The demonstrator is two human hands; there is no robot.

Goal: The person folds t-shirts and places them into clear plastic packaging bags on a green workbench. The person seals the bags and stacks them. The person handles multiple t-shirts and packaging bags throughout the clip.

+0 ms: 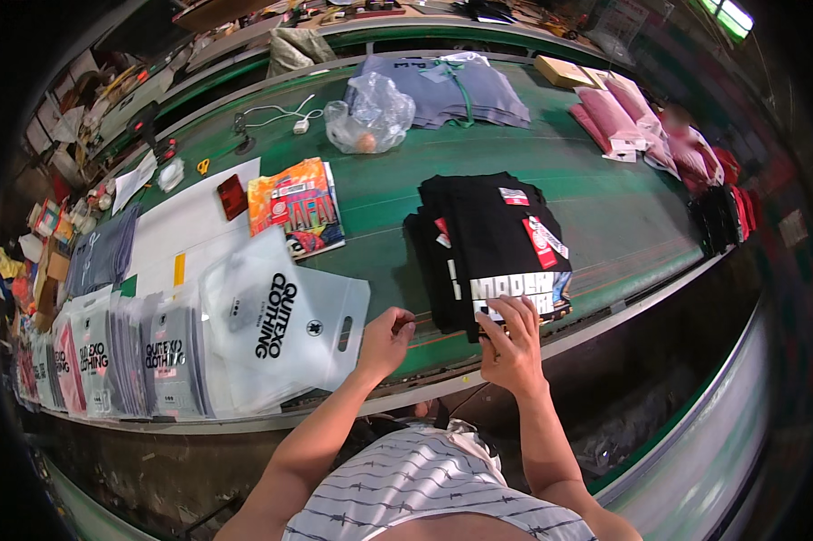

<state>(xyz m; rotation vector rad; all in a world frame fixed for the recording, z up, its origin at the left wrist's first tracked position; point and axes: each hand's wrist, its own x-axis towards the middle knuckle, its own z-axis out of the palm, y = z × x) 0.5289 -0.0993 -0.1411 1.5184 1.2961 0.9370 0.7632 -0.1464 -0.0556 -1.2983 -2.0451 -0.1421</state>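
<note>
Folded black T-shirts [477, 233] lie in an overlapping pile in front of me, with red-and-white tags and a white printed panel on the top one. My right hand [514, 341] touches the near edge of that top shirt, fingers spread over the print. Whether its thumb pinches the fabric, I cannot tell. Just left of the pile, my left hand [384, 343] hovers by the table's front edge, its fingers loosely curled with a gap to the thumb and nothing visible in them. Frosted plastic garment bags [318, 304] with black lettering fan out left of that hand.
Packed garment bags [166, 358] line the front left of the green table [379, 240]. Behind them are an orange printed packet [291, 196] and a red phone [232, 197]. Grey garments [474, 91], a clear plastic bag [372, 111] and pink packages [612, 118] lie farther back.
</note>
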